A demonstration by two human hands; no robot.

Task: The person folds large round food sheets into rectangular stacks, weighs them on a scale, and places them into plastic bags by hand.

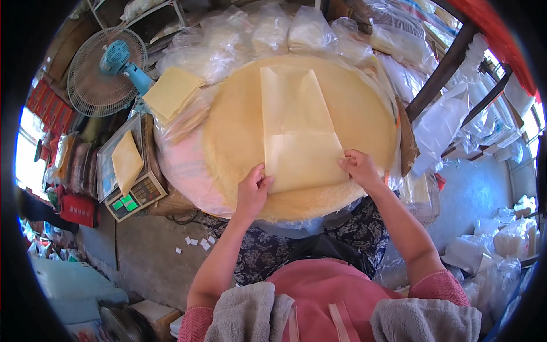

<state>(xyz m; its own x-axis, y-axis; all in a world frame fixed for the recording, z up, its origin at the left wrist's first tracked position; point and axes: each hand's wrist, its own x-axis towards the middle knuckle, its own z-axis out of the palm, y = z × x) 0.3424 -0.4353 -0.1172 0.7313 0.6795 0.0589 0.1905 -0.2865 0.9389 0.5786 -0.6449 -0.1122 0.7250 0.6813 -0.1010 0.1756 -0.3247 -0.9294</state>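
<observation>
A thin, pale-yellow, partly see-through sheet [301, 158] lies folded into a long strip, its near part doubled over. It rests on a large round stack of yellowish sheets [364, 108] with a fibrous rim. At the strip's near left edge my left hand [254, 191] is closed, thumb and fingers pinching it. My right hand [361, 170] pinches the right edge, close to where the doubled part ends. The far end of the strip lies flat near the stack's far side.
Plastic bags [256, 34] of pale sheets ring the stack's far side. To the left are a pile of folded yellow sheets [174, 94], a fan [108, 71] and a scale [134, 194] with one folded sheet [126, 162] on it. A dark post [441, 71] leans at right.
</observation>
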